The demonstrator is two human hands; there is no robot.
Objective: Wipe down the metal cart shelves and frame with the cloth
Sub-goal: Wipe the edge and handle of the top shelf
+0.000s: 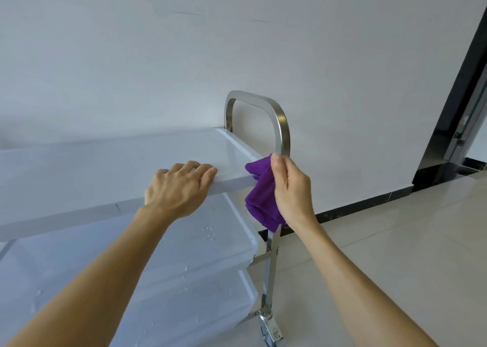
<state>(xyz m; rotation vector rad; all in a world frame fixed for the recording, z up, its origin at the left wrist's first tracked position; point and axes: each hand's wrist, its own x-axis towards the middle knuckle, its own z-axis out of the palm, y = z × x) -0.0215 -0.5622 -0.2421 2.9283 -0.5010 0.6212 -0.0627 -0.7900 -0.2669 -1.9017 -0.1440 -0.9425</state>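
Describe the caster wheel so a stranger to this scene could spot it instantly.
Find the metal cart against the white wall. Follow its near upright post down past the purple cloth to the floor. The caster wheel sits at the post's foot, the cart's only visible rolling part.

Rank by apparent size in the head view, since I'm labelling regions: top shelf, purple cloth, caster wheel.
1. top shelf
2. purple cloth
3. caster wheel, partly cut off by the frame edge

The gaps are clear; no ties.

Left hand (pixel 179 186) lies flat; right hand (pixel 291 188) is clenched.
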